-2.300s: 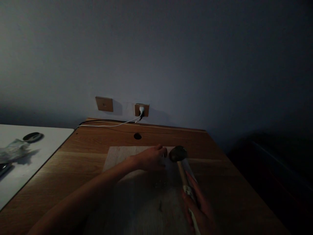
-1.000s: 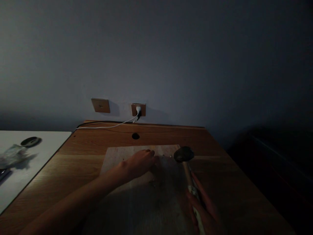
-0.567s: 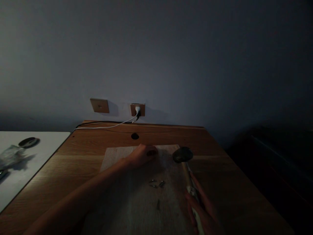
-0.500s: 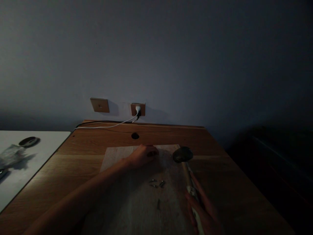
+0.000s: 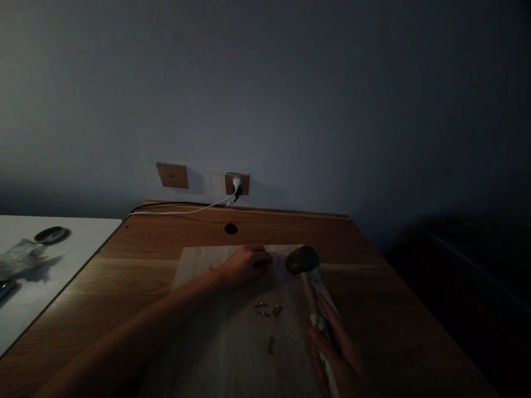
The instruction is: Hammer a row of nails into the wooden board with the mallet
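A pale wooden board (image 5: 199, 264) lies on the brown wooden desk (image 5: 124, 271). My left hand (image 5: 244, 265) rests near the board's far edge with its fingers curled together in a pinch; what they hold is too small and dark to see. My right hand (image 5: 338, 354) grips the wooden handle of a hammer (image 5: 305, 265), whose dark head hovers just right of the left hand. Several small nails (image 5: 267, 309) lie loose on the board between my hands.
A white table (image 5: 62, 260) adjoins the desk on the left, with a dark round object (image 5: 52, 234) and a crumpled packet (image 5: 19, 255) on it. A white cable (image 5: 186, 210) runs from a wall socket (image 5: 237, 183). A cable hole (image 5: 231, 228) sits near the desk's back edge.
My left hand drew back from beside the hammer head toward the board's far edge and curled shut, uncovering the loose nails. The hammer head shifted slightly left.
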`<state>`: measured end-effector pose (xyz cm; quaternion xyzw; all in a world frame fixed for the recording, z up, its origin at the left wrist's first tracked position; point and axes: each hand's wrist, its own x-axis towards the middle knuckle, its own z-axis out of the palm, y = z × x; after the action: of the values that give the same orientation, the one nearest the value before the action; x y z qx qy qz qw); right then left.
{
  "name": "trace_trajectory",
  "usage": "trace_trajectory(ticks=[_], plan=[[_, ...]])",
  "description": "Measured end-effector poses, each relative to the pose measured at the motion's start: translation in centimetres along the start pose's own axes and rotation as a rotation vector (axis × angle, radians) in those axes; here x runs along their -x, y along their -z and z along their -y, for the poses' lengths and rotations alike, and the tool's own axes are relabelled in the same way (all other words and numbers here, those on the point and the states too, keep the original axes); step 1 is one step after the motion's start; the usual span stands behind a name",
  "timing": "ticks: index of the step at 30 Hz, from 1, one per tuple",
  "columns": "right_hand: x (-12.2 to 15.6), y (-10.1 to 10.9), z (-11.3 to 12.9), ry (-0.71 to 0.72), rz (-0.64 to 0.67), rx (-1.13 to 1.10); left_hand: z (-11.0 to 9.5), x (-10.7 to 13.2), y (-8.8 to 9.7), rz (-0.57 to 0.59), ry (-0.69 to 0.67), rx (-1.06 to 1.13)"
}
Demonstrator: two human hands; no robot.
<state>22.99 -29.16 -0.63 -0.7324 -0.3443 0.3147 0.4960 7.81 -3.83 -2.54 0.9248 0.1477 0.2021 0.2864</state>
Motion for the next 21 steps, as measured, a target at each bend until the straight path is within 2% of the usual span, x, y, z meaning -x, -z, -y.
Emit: trace_trajectory(ticks=[3, 5, 10, 16, 21], plan=[[0.5, -0.8, 0.6, -0.131, 0.083, -0.051, 0.0, 0.0, -0.1, 0.005, 0.012, 0.046], [0.6, -1.4, 0.8, -0.169, 0.123, -0.075, 0.1, -0.1, -0.1, -0.007, 0.046, 0.084], [0.3, -2.9, 1.1, -0.116, 0.181, -0.096, 0.1, -0.2, -0.1, -0.033, 0.122, 0.144], [-0.4, -3.5, 1.3, -0.072, 0.148, -0.072, 0.0, -0.2, -0.1, -0.04, 0.154, 0.178], [0.1, -4.0, 1.8, -0.06, 0.123, -0.032, 0.0, -0.1, -0.1, -0.039, 0.168, 0.197]])
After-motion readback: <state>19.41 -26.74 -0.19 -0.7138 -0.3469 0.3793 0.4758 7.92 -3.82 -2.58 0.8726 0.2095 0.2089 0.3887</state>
